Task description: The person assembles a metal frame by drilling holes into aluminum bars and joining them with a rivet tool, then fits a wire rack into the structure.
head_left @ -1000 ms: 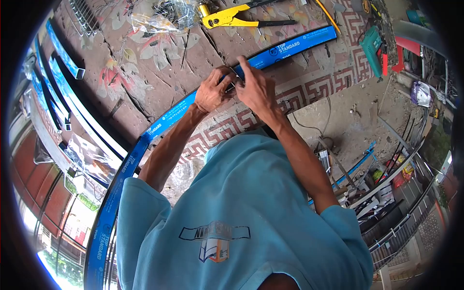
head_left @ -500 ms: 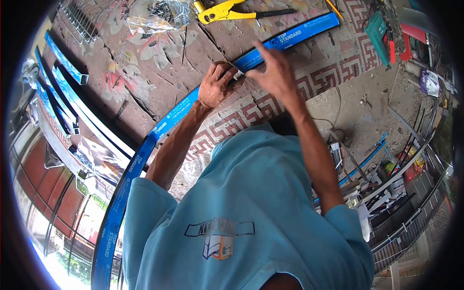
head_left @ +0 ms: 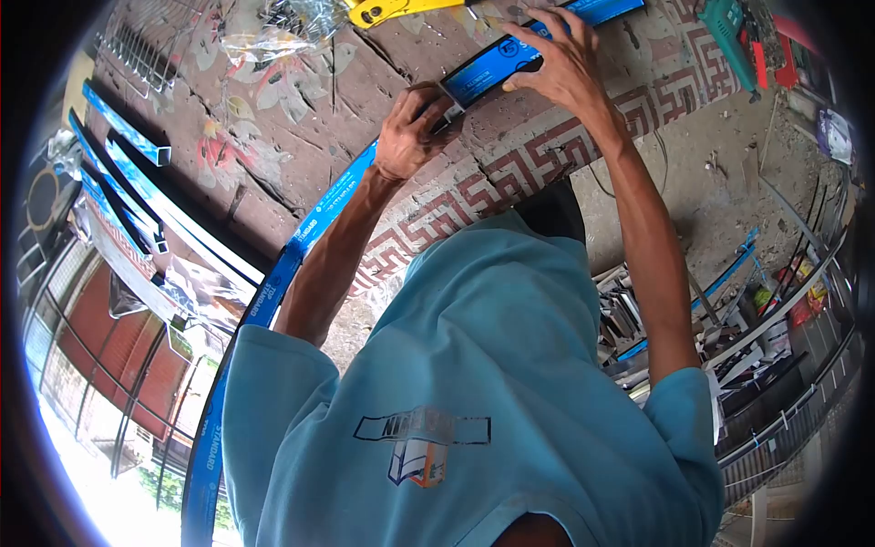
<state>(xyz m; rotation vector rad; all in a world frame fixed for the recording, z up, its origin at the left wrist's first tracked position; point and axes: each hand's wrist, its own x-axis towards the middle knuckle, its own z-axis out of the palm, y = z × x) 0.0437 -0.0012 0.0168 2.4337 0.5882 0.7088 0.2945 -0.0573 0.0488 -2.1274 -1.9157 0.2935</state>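
My left hand [head_left: 410, 137] is closed round the end of a long blue-wrapped bar [head_left: 337, 196], which runs down to the lower left. A small pale metal piece [head_left: 451, 111] shows at its fingertips, beside the near end of a shorter blue-wrapped bar [head_left: 478, 77]. Over that shorter bar lies my right hand [head_left: 565, 64], its fingers spread across the upper face and its thumb at the lower edge. The two bars meet or nearly meet near my left fingertips; the exact contact is hidden.
A yellow-handled tool [head_left: 392, 9] and a plastic bag of small metal parts [head_left: 292, 32] lie at the top. A green power tool [head_left: 726, 41] is at the upper right. More blue-wrapped bars [head_left: 123, 128] lie left, with scrap strips at right.
My right hand has moved right and up along the shorter bar and now rests on it. My left hand keeps its hold. The whole view has shifted slightly.
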